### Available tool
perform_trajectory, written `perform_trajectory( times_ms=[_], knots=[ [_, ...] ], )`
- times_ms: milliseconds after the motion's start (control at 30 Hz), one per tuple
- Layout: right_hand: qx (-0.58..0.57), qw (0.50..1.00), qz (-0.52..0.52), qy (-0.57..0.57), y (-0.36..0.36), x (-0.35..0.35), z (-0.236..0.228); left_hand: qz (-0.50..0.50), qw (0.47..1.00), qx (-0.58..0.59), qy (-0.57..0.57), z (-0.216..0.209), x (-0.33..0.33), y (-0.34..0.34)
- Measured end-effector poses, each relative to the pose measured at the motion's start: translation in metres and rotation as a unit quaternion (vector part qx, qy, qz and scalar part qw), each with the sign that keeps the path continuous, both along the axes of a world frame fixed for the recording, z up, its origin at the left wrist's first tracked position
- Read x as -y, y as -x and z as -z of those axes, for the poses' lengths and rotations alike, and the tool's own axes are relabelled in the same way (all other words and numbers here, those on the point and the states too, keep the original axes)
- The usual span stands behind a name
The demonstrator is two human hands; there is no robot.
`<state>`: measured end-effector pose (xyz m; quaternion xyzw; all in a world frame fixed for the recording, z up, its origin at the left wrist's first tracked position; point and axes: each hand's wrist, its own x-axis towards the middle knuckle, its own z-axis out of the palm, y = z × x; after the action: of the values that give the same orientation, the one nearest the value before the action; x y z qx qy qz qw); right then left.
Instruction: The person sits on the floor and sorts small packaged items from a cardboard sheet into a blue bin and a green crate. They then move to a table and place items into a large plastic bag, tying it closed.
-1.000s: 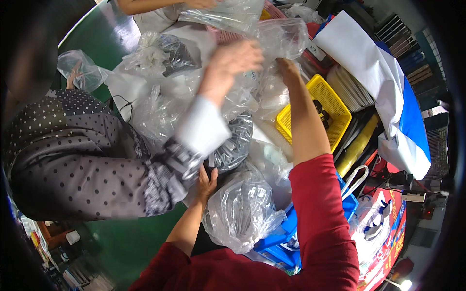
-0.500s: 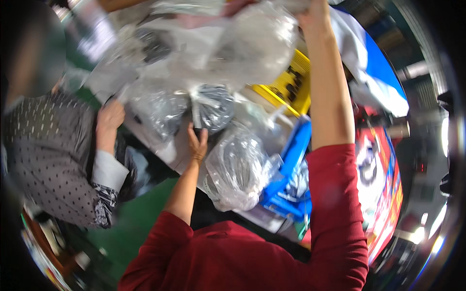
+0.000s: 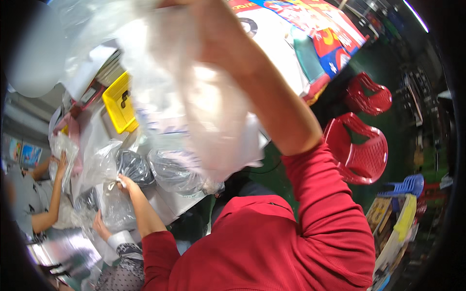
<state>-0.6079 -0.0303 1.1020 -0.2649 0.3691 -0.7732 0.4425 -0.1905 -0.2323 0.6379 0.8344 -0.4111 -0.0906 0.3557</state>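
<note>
My left hand (image 3: 126, 184) has its fingers closed on a whitish twist of plastic (image 3: 120, 180), right beside a clear bag with dark contents (image 3: 136, 169); I cannot tell which bag the twist belongs to. My right hand (image 3: 201, 24) is raised high, its fingers gripping a large translucent bag (image 3: 213, 121) that hangs down in front of my forearm, though the fingertips blur at the upper edge.

Just right of the dark-filled bag, another filled bag (image 3: 172, 175) lies on the white table surface (image 3: 182, 203), near my body. Beyond them stands a yellow basket (image 3: 110, 101) with a few dark pieces (image 3: 124, 99) inside. To my left, a co-worker's hand (image 3: 100, 228) reaches in from a dotted sleeve (image 3: 119, 274), beside a clear bag (image 3: 118, 208). Farther over, a second co-worker's hand (image 3: 61, 162) touches a crumpled bag (image 3: 63, 148) next to a pink basket (image 3: 74, 131).

Well off to my right, two red chairs (image 3: 361, 153) stand on the green floor, with a blue seat (image 3: 408, 185) behind.
</note>
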Motion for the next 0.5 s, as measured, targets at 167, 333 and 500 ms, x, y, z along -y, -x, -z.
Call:
perform_trajectory(
  times_ms=[167,333,500],
  knots=[
    [-0.091,0.985,0.144,-0.011,0.081,-0.145,0.011,0.085,0.971,-0.151,0.167,-0.061,-0.023,0.051],
    [-0.118,0.947,0.294,-0.053,0.149,-0.292,-0.008,0.116,0.933,-0.181,0.29,-0.161,-0.06,0.098],
    [-0.123,0.904,0.403,-0.077,0.233,-0.417,-0.003,0.203,0.876,-0.184,0.397,-0.248,-0.102,0.12]
  ],
)
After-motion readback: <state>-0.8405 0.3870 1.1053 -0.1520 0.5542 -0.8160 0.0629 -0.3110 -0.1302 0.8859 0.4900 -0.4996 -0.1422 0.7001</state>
